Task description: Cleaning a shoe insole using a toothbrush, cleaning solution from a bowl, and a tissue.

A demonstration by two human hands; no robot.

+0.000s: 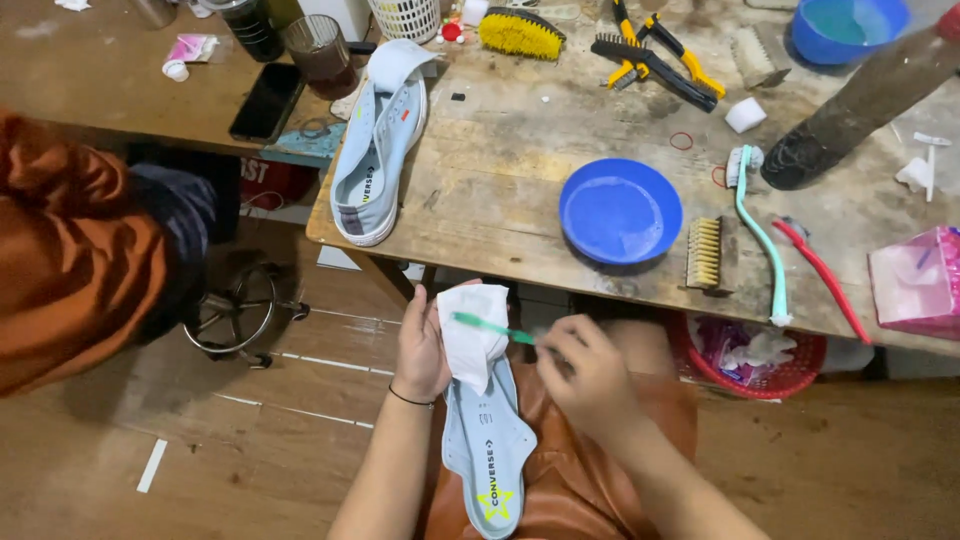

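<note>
My left hand [420,345] grips the upper end of a pale blue shoe insole [490,450], which lies over my lap and has a white cloth or tissue [473,325] wrapped over its top. In my right hand [590,375] I hold a green toothbrush [485,326], its head lying across the white cloth. A light blue sneaker [380,145] lies on the wooden table [500,170] near its left corner, sole edge toward me.
On the table are a blue plate [620,210], a wooden brush [704,252], a teal toothbrush [760,235], a red toothbrush [820,275], a yellow brush [520,32], a blue bowl [848,25] and a pink tissue pack [915,280]. A person in orange [70,250] sits at left. A red basket [760,355] stands under the table.
</note>
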